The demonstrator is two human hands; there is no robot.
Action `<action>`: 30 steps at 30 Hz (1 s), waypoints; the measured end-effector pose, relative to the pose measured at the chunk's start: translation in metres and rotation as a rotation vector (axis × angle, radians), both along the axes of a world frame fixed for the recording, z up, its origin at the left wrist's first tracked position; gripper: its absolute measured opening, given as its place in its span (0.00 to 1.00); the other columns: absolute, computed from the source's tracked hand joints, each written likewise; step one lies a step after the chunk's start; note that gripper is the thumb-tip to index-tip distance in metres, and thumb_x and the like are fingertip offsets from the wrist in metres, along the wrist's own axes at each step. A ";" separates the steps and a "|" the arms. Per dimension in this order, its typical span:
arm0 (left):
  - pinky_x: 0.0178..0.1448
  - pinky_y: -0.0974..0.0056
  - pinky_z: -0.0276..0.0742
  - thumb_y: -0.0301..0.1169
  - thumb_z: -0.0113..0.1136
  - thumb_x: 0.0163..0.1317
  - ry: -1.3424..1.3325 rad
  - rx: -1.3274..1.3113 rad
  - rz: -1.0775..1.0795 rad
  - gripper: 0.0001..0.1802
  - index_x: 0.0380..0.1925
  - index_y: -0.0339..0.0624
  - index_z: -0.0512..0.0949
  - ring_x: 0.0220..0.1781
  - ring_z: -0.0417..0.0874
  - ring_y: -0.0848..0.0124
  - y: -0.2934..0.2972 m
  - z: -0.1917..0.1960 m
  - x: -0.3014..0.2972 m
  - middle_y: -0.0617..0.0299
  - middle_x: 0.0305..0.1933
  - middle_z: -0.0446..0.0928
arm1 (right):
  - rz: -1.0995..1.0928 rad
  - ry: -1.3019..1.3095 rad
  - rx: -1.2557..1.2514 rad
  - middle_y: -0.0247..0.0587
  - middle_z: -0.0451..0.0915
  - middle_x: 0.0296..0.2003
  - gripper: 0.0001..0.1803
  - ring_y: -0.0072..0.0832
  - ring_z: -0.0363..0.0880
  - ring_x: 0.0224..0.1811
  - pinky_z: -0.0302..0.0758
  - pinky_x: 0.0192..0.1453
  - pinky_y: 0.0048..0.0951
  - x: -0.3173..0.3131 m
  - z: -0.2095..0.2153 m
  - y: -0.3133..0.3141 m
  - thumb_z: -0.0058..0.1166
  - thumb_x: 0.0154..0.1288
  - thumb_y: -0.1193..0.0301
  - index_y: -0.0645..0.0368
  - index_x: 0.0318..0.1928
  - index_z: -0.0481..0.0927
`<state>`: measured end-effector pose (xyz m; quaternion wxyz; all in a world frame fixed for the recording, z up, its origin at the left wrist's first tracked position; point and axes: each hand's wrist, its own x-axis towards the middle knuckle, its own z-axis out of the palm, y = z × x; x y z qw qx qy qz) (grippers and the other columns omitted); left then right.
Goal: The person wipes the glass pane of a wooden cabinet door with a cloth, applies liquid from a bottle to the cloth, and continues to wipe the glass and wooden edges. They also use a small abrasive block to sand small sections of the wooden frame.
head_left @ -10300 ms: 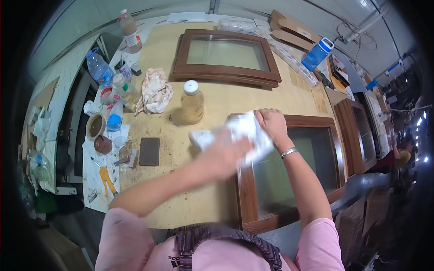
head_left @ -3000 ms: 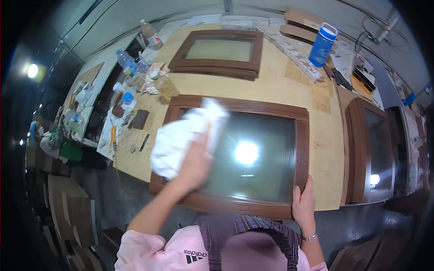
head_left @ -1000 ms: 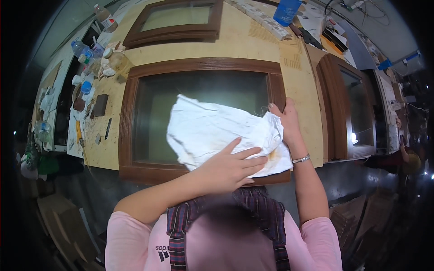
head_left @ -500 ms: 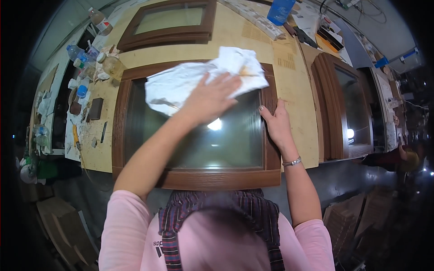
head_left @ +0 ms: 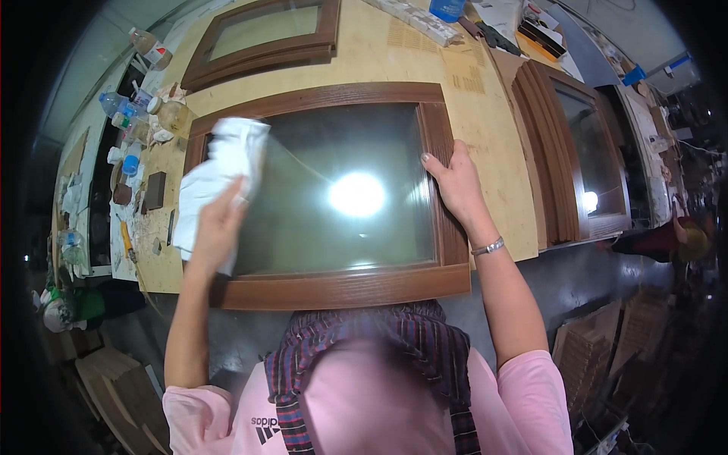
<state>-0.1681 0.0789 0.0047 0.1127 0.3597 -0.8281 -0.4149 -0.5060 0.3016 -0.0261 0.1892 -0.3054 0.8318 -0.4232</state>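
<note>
In front of me a brown wooden-framed glass panel (head_left: 341, 293) lies on the worktable, a bright lamp reflection on its glass (head_left: 303, 152). My left hand (head_left: 218, 227) is closed on a crumpled white cloth (head_left: 236, 148), which covers part of the frame's left side and the glass beside it. My right hand (head_left: 459, 189) holds the right side of the frame, thumb on top and fingers at the outer edge, some of them hidden.
Another framed panel (head_left: 262, 38) lies at the far left, and a stack of brown panels (head_left: 550, 152) is at the right. Plastic bottles (head_left: 173, 115), a dark block (head_left: 155, 190) and a yellow-handled tool (head_left: 127, 235) line the left side. A blue container (head_left: 447, 9) stands at the back.
My left hand has swept the cloth from the panel's far middle to its left side, uncovering most of the glass. My right hand keeps its hold on the frame.
</note>
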 end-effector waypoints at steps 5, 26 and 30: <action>0.74 0.36 0.62 0.31 0.59 0.57 0.208 -0.493 -1.139 0.27 0.60 0.45 0.76 0.78 0.61 0.59 0.155 0.003 -0.080 0.63 0.71 0.70 | -0.040 0.012 0.057 0.53 0.77 0.33 0.25 0.37 0.75 0.36 0.75 0.44 0.36 0.004 0.000 -0.004 0.63 0.65 0.61 0.72 0.45 0.69; 0.48 0.62 0.81 0.11 0.56 0.55 0.358 -0.065 -0.323 0.19 0.46 0.35 0.82 0.45 0.86 0.57 0.110 0.005 -0.031 0.50 0.45 0.83 | 0.146 -0.382 -0.083 0.30 0.76 0.34 0.19 0.16 0.76 0.34 0.76 0.40 0.19 0.072 0.038 0.172 0.72 0.49 0.82 0.62 0.40 0.76; 0.49 0.62 0.81 0.11 0.57 0.54 0.384 -0.105 -0.324 0.19 0.46 0.35 0.82 0.46 0.86 0.56 0.115 0.010 -0.034 0.50 0.45 0.83 | 0.173 -0.093 -0.040 0.33 0.76 0.28 0.16 0.17 0.74 0.29 0.75 0.36 0.21 0.085 0.034 0.170 0.74 0.50 0.80 0.63 0.32 0.75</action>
